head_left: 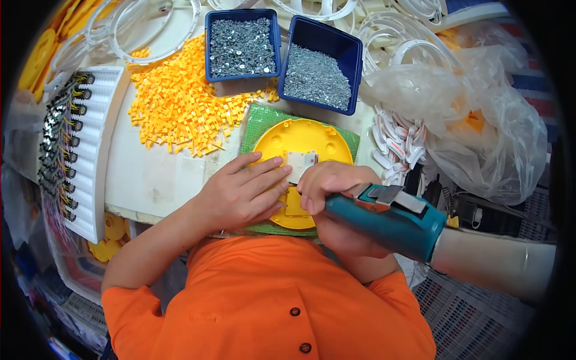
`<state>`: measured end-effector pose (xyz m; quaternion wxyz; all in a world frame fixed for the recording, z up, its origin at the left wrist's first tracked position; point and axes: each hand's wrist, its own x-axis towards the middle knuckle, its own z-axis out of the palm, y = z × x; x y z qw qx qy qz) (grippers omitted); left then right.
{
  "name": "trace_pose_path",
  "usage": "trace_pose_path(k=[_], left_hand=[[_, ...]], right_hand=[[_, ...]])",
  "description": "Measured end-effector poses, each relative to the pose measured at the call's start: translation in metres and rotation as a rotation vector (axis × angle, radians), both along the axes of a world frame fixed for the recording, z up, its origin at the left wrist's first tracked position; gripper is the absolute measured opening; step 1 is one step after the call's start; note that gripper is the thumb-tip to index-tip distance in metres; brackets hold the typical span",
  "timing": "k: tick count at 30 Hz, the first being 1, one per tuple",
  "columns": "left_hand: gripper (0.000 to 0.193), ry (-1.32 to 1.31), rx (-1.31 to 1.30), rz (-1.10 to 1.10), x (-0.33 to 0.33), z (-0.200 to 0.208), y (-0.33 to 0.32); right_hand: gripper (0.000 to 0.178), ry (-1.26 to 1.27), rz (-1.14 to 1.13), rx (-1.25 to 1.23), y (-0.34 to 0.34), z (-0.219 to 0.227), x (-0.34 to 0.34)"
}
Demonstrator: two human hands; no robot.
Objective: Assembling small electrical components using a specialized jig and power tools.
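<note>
My left hand [243,191] lies with its fingers stretched out over the left side of a round yellow plastic shell [288,130]. In my right hand [336,186] is a teal electric screwdriver [390,225], gripped near its front end and lying tilted with its back toward the right. Its tip points at the middle of the shell, but my fingers hide where it meets the part. A small white plate [298,161] sits inside the shell, between my two hands. Under the shell is a green mat [255,127].
Two blue bins, one of silvery flat pieces [241,45], one of screws [316,75], stand behind the shell. Loose yellow pieces [180,99] are heaped left. A white foam tray [99,138] holds wired parts. White parts [399,144] and a plastic bag [492,114] lie right.
</note>
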<state>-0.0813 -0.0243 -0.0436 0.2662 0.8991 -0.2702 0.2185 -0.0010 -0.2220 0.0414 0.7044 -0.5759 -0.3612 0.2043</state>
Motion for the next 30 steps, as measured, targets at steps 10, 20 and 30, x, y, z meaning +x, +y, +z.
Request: trace_pose_path(k=[10,20,30], left_hand=[[0.03,-0.016,0.066,-0.022,0.002,0.003,-0.004],[0.063,0.251,0.394,-0.02,0.003,0.038,-0.026],[0.057,0.285,0.37,-0.001,0.007,0.044,-0.029]], right_hand=[[0.046,0.108,-0.013,-0.186,-0.006,-0.004,-0.006],[0.036,0.186,-0.163,0.308,-0.031,0.009,-0.006],[0.077,0.11,-0.247,0.08,-0.034,-0.012,-0.002]])
